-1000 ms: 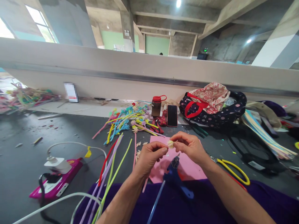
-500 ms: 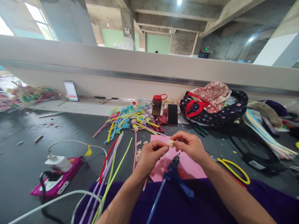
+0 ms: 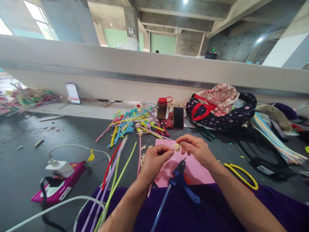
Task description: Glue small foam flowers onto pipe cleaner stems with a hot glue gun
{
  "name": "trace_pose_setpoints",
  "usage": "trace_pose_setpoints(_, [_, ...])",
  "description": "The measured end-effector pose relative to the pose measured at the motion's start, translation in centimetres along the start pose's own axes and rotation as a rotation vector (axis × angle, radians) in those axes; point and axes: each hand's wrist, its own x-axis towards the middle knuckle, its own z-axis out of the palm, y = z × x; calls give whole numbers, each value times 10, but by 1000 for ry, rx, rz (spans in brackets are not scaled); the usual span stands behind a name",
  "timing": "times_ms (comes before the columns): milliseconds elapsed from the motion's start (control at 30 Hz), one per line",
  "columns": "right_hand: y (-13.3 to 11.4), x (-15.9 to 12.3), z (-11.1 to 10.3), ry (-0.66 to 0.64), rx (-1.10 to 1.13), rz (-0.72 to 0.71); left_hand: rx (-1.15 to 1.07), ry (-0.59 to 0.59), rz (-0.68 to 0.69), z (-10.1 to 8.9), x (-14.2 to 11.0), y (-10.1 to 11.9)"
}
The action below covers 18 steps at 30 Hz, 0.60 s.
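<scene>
A small cream-coloured flower-like piece point(image 3: 177, 147) is held up between my hands, above a pink sheet point(image 3: 200, 169). My left hand point(image 3: 156, 161) is closed in a pinch at its left edge, thumb against forefinger. On the other side, the curled fingers and thumb of my right hand point(image 3: 196, 150) are at its top and right edge. Just below lies a blue glue gun point(image 3: 180, 175), its nozzle pointing up toward the piece and a clear glue stick trailing from its back. Several small cream scraps point(image 3: 143, 158) lie left of the sheet, partly hidden by my left hand.
Coloured fuzzy stems point(image 3: 125, 154) lie at the left, near a magenta power strip point(image 3: 70, 180) with cables. Behind are a heap of coloured stem pieces point(image 3: 130, 122), a bottle point(image 3: 161, 109), a phone point(image 3: 178, 118) and a dotted bag point(image 3: 222, 112). Yellow-handled scissors point(image 3: 243, 175) lie right.
My right fingers have loosened and shifted slightly, so more of the cream piece shows. My left hand keeps its pinch almost in place. The glue gun has not moved.
</scene>
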Motion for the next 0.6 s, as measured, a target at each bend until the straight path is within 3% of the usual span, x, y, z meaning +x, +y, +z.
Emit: trace_pose_setpoints(600, [-1,-2,6,-35,-18,21,44,8,32,2,1,-6])
